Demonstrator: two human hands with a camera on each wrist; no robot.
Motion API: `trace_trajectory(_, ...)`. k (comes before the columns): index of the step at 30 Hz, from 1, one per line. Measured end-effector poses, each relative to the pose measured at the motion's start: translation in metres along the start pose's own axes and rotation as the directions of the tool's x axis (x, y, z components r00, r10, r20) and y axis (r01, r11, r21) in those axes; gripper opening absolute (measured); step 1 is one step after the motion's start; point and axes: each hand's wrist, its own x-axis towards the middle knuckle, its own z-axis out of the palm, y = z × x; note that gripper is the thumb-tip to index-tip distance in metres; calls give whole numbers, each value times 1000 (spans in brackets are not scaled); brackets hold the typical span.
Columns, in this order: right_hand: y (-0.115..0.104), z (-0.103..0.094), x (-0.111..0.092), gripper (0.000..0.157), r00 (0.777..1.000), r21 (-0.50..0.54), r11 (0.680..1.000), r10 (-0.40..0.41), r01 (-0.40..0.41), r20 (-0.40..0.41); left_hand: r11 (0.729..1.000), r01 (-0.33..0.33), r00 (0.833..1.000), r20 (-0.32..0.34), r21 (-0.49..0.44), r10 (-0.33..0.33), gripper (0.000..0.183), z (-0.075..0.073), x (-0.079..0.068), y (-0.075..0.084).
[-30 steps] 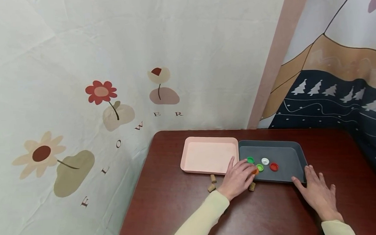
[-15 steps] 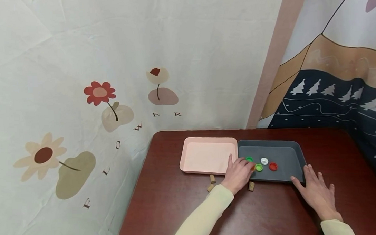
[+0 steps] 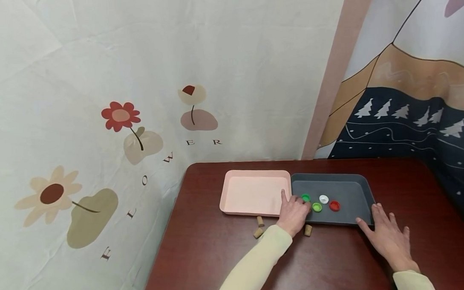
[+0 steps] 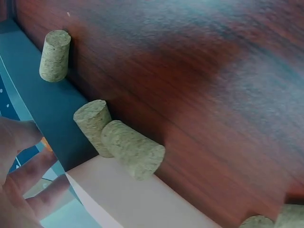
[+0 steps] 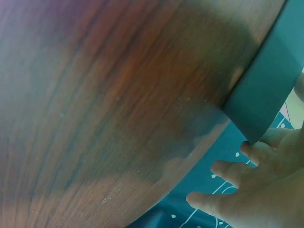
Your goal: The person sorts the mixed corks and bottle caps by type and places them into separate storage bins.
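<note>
My left hand (image 3: pixel 293 213) reaches over the seam between the pink tray (image 3: pixel 234 211) and the dark grey tray (image 3: pixel 354 200). Its fingers pinch an orange bottle cap (image 4: pixel 46 144), mostly hidden behind them; only a sliver shows in the left wrist view. Beside those fingertips, in the grey tray, lie a green bottle cap (image 3: pixel 305 198), a light green bottle cap (image 3: pixel 317 207), a white bottle cap (image 3: pixel 324 199) and a red bottle cap (image 3: pixel 334 206). My right hand (image 3: pixel 388 237), fingers spread and fairly straight, rests at the grey tray's front right corner.
Corks lie on the dark red table (image 3: pixel 205 257) before the trays: one cork (image 3: pixel 260 221) near the pink tray, another cork (image 3: pixel 258 233) closer in, and a third cork (image 3: pixel 308 230) before the grey tray. The left wrist view shows several. A printed cloth (image 3: pixel 252 76) hangs behind.
The view has turned slightly right. My left hand has drawn a little left relative to the caps, its forearm swinging right, and the orange cap is now more hidden. The right hand stays at the corner.
</note>
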Motion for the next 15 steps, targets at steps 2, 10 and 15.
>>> trace_trajectory(2, 0, 0, -1, 107, 1000, 3, 1000, -3, 3, 1, 1000, 7, 1000, 28, 5, -8, 17, 0, 2, 1)
trace_trajectory(10, -1, 0, -1, 106, 1000, 7, 1000, -3, 2, 7, 999, 22, 998, 54, 31, -23, 26, 3, 5, 3)
trace_trajectory(15, -1, -1, -1, 107, 1000, 11, 1000, 5, -5, 15, 1000, 25, 999, -37, -8, -25, 36, 0, 0, 1)
